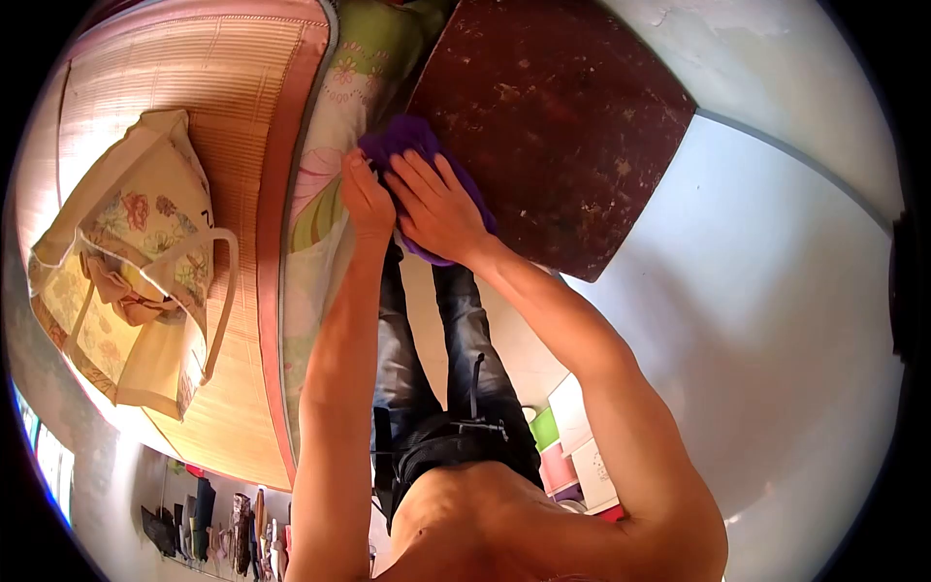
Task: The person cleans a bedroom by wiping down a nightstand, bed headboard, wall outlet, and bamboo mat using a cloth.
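Scuffed dark-red wooden counter (562, 136), crumpled purple cloth (417, 134) at its left edge.
The cloth's length runs away from the body, right hand (436, 206) on top, fingers flat, slightly spread; left hand (368, 202) curls at its left side, pinching or not I can't tell.

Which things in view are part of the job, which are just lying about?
In the job:
- purple cloth
- right hand, flat on it
- left hand, at its left edge
- dark brown tabletop, beside it

Lying about:
- floral tote bag
- woven mat, under the bag
- hanging clothes
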Tool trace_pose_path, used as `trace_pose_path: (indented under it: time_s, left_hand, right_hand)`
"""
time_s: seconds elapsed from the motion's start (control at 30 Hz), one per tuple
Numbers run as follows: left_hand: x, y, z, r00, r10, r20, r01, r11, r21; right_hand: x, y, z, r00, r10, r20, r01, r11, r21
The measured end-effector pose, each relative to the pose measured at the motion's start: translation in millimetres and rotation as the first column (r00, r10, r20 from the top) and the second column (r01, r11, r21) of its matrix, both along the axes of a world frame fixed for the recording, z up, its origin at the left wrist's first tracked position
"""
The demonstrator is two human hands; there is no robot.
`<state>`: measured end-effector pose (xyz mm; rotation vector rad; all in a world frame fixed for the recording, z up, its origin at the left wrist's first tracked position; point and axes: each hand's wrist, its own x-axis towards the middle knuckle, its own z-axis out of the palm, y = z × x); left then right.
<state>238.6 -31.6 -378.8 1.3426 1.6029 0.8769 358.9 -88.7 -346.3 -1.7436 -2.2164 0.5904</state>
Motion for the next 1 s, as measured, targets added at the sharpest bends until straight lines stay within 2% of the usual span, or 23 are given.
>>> trace_pose_path:
  time_s: [0.03,0.07,0.13,0.17,0.2,0.23,0.27,0.3,0.33,0.37,0.43,0.5,0.57,0.6,0.63,0.67,0.7,0.8,0.9,0.97,1.0]
  left_hand:
    - [-1,1,3,0.996,0.042,0.077,-0.037,0.997,-0.063]
    - [-2,3,4,0.995,0.023,0.094,-0.020,0.999,-0.030]
    - [-10,2,0,0.993,-0.014,0.117,0.010,0.999,0.034]
    - [-20,-1,0,0.994,-0.016,0.111,0.011,0.999,0.047]
    - [-30,-5,0,0.994,-0.023,0.106,0.017,0.998,0.057]
    - [-39,-7,1,0.994,-0.036,0.105,0.029,0.997,0.069]
    - [-47,-8,6,0.998,-0.047,0.041,0.045,0.998,0.050]
    - [-58,-11,14,0.998,-0.063,-0.019,0.063,0.997,0.032]
    - [-69,-13,22,0.994,-0.082,-0.076,0.083,0.996,0.012]
    - [-81,-17,24,0.995,-0.075,-0.068,0.073,0.997,-0.030]
    - [-94,-31,15,0.998,-0.061,-0.026,0.057,0.991,-0.119]
    - [-99,-47,9,0.997,-0.015,0.080,0.030,0.982,-0.186]
    - [-96,-57,27,0.989,-0.113,0.094,0.131,0.968,-0.216]
    - [-93,-57,33,0.983,-0.159,0.091,0.175,0.961,-0.215]
    - [-89,-61,33,0.982,-0.131,0.134,0.162,0.953,-0.254]
    - [-90,-71,30,0.980,-0.105,0.167,0.152,0.942,-0.299]
    - [-97,-83,25,0.978,-0.094,0.185,0.152,0.931,-0.331]
    - [-107,-115,16,0.969,-0.222,0.107,0.245,0.918,-0.311]
    - [-108,-145,23,0.967,-0.154,0.203,0.229,0.875,-0.426]
    - [-101,-163,37,0.965,-0.068,0.253,0.191,0.843,-0.503]
    - [-100,-173,44,0.961,-0.014,0.276,0.168,0.822,-0.544]
  right_hand:
    - [4,-17,5,1.000,0.028,-0.009,-0.028,0.997,-0.070]
    - [11,-34,10,0.998,0.054,-0.020,-0.057,0.988,-0.141]
    - [34,-78,6,0.992,0.007,0.122,0.029,0.954,-0.297]
    - [54,-112,-3,0.983,-0.185,-0.001,0.183,0.975,-0.124]
    - [69,-140,-22,0.928,-0.372,0.015,0.372,0.928,0.012]
    - [80,-148,-6,0.817,-0.570,0.089,0.577,0.806,-0.129]
    - [93,-157,2,0.781,-0.556,0.285,0.588,0.808,-0.037]
    - [109,-173,-3,0.734,-0.625,0.266,0.646,0.764,0.011]
    - [118,-175,-2,0.692,-0.703,0.163,0.702,0.708,0.071]
    - [123,-180,-12,0.667,-0.740,0.092,0.736,0.673,0.077]
    - [122,-163,-10,0.536,-0.836,0.115,0.836,0.545,0.064]
    - [128,-145,-32,0.504,-0.851,0.148,0.827,0.525,0.200]
    - [114,-88,-16,0.491,-0.866,0.095,0.843,0.500,0.197]
    - [108,-51,11,0.536,-0.835,0.121,0.839,0.543,0.030]
    - [98,-24,31,0.583,-0.801,0.137,0.811,0.566,-0.148]
    - [85,-13,27,0.645,-0.746,0.169,0.761,0.647,-0.050]
    - [70,-9,17,0.689,-0.699,0.191,0.704,0.708,0.048]
    - [54,-12,22,0.853,-0.501,0.149,0.503,0.864,0.026]
    - [32,-37,22,0.951,-0.301,0.075,0.296,0.953,0.063]
    - [11,-71,24,0.953,-0.292,-0.082,0.295,0.955,0.034]
    - [2,-89,32,0.930,-0.347,-0.119,0.351,0.936,0.010]
